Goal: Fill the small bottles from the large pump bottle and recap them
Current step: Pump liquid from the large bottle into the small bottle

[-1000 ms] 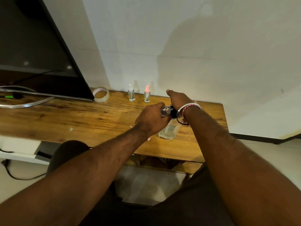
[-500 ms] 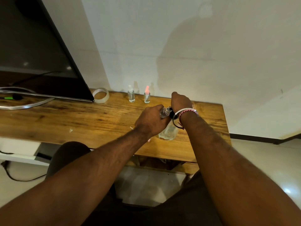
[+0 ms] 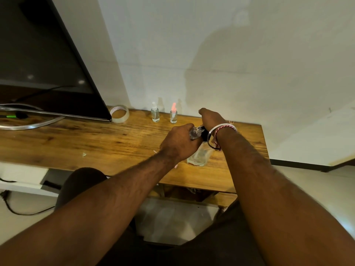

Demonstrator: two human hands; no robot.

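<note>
Since a half-second ago the right hand (image 3: 210, 119) has lifted slightly on the pump. The left hand (image 3: 179, 144) grips a small bottle (image 3: 195, 133) tilted at the spout of the large pump bottle (image 3: 198, 157), catching liquid; right fingers' curl unclear. Beyond the fingers, two small capped bottles (image 3: 155, 114) wait on the bench (image 3: 96, 143).

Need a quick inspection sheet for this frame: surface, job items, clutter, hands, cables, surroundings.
Surface: wooden table, small scraps on it.
Job's things: large pump bottle upright near the front edge; small bottle held at its pump; white-capped bottle and pink-capped bottle upright by the wall.
Clutter: tape roll.
Hands: left hand grips the small bottle; right hand over the pump, fingers hidden.
Cables: black cable on the floor.
Surroundings: monitor, white wall.
</note>
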